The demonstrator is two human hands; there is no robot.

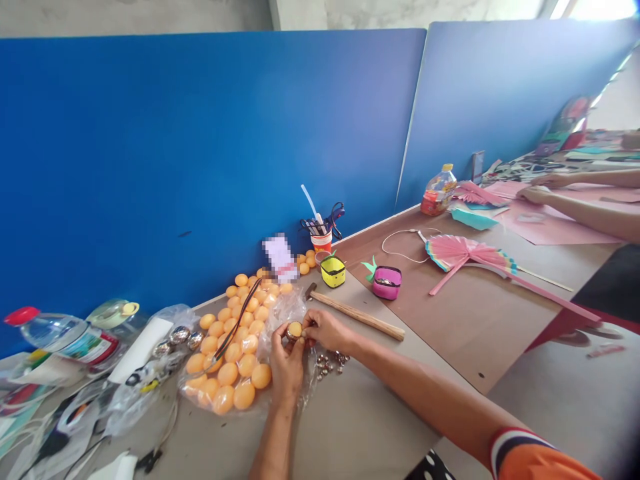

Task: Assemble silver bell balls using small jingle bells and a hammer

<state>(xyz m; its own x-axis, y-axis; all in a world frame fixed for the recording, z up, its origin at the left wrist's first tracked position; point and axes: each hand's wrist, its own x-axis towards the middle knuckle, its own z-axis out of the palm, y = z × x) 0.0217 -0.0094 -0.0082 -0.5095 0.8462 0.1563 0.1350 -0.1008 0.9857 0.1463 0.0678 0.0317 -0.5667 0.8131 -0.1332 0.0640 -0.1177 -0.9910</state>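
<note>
My left hand [287, 367] is closed round a small round piece [294, 329] with a yellowish face and a shiny, metallic-looking rim. The fingers of my right hand [323, 328] are pinched together at the right edge of that piece; what they hold, if anything, is too small to make out. Small shiny metal beads or bells [326, 365] lie on the table just right of my hands. Behind them is a crumpled clear plastic bag [286, 317]. A hammer [360, 313] with a wooden handle lies beyond my right hand.
Many orange balls [227, 373] in clear plastic fill the left. Beyond stand a yellow pouch [333, 272], a purple pouch [387, 283] and a cup of tools [321, 240]. Right are a pink paper fan [465, 253] and another person's hands [537, 193]. Bottles [70, 339] stand by the blue partition.
</note>
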